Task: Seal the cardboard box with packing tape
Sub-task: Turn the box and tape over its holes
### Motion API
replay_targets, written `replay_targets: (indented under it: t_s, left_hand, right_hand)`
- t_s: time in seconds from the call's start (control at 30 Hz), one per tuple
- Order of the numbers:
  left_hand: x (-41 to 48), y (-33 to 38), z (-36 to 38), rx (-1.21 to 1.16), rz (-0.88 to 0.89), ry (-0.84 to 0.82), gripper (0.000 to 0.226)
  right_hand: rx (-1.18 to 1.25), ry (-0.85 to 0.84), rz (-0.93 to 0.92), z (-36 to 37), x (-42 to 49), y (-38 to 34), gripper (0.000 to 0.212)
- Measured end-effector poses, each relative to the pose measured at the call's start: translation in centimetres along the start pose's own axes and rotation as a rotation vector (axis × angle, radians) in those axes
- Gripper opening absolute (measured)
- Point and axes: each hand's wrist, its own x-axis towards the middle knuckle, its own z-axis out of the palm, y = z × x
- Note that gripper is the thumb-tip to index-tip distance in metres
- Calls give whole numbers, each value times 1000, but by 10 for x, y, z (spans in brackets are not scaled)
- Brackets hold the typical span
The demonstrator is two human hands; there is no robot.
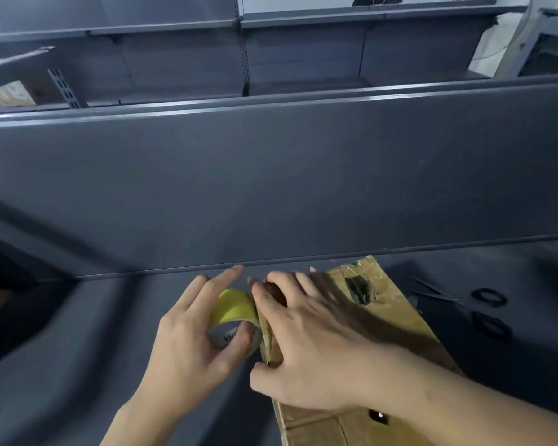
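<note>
Nearest the lens, the right forearm is reaching across the cardboard box, which is lying flat on a dark grey counter at lower right, its long side running away from the viewer. A tall grey back panel is rising directly behind the counter. Beyond it, rows of grey metal shelving are filling the room, and part of a person in dark clothing is showing at the top edge.

The right hand is lying spread, fingers nearly straight, pressing down on the box's left edge. The left hand is gripping the tape roll just left of the box: the thumb is curling into the core while the index finger is stretching forward. The roll's yellow band is meeting the box edge beneath the right fingertips.

Black-handled scissors are resting on the counter to the right of the box, apart from it. A torn hole is showing in the box top, with old clear tape wrinkling at the far corner. Motion blur is softening both hands.
</note>
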Motion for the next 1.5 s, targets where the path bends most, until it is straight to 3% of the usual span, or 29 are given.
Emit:
replay_targets:
  t_s: [0.23,0.43,0.63,0.7,0.87,0.97,1.07,1.17,1.27,1.37,1.43,1.5]
  left_hand:
    - [-7,0,-1,-17,-19,28,59]
    - [-19,-9,4,-83,-110,113,58]
    - [-36,-14,16,-261,-243,238,74]
    - [-37,-14,21,-306,-261,300,68]
    - [-19,2,24,-558,-250,444,43]
    - [11,25,12,-625,-175,491,36]
    - [46,44,3,-612,-65,434,34]
    - [72,56,15,-516,33,369,36]
    - [87,71,36,-363,154,280,45]
    - [98,95,58,-236,231,78,61]
    - [103,110,71,-209,237,-25,68]
    - [108,117,80,-203,218,-66,69]
  right_hand:
    - [0,-56,19,-7,25,8,59]
    - [77,-12,9,-3,25,17,61]
    - [121,76,5,1,23,18,59]
    - [143,105,7,0,24,19,57]
    - [340,101,30,-15,25,31,62]
    - [684,182,13,-26,28,41,55]
    - [1065,250,-64,-29,29,55,47]
    - [1215,338,-89,-22,25,70,49]
    - [1339,390,43,-20,9,90,35]
    - [1345,506,263,-15,-16,115,11]
    - [1362,542,367,-9,-30,131,19]
    - [1334,533,389,-8,-39,136,5]
